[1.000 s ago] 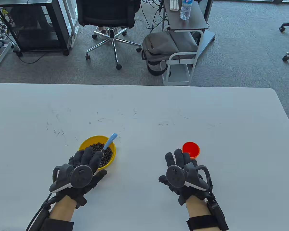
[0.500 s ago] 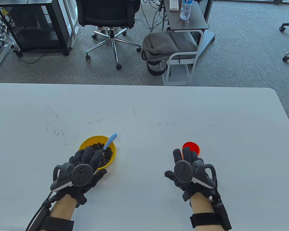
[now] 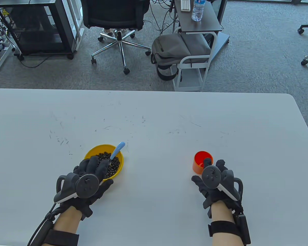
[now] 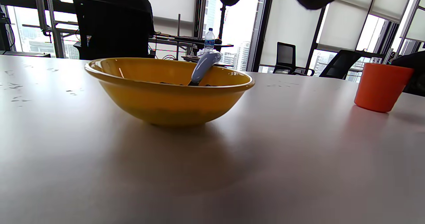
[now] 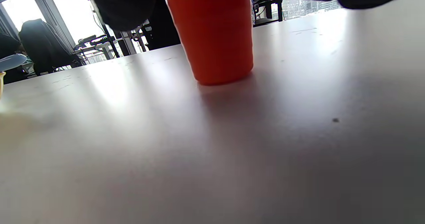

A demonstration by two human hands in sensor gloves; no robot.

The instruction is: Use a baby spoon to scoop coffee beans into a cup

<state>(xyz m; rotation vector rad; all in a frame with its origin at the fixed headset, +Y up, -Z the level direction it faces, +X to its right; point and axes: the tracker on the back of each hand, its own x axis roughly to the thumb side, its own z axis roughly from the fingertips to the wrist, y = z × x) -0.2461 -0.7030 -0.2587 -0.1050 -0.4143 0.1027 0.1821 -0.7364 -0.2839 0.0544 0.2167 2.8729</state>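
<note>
**Two hands, one bowl, one cup, one spoon**

On the white counter [image 3: 154,115] stand one yellow bowl [image 3: 92,151] and one orange cup [image 3: 198,166], both in the lower half of the table view, the bowl left of centre and the cup right of centre, well apart. The bowl holds a heap of coffee beans [image 3: 113,164], too many to count. One baby spoon [image 3: 117,150] stands in the beans, its pale blue handle leaning over the bowl's upper right rim.

The left hand [image 3: 84,179] lies over the bowl's lower left edge with its fingers [image 3: 96,165] spread flat above the beans; they hold nothing and do not touch the spoon.

The right hand [image 3: 217,182] sits at the cup's lower right. One of its fingers [image 3: 208,162] reaches over the rim, and in the right wrist view dark glove shows on either side of the cup [image 5: 212,34]. Whether the hand actually grips it cannot be told.
</note>
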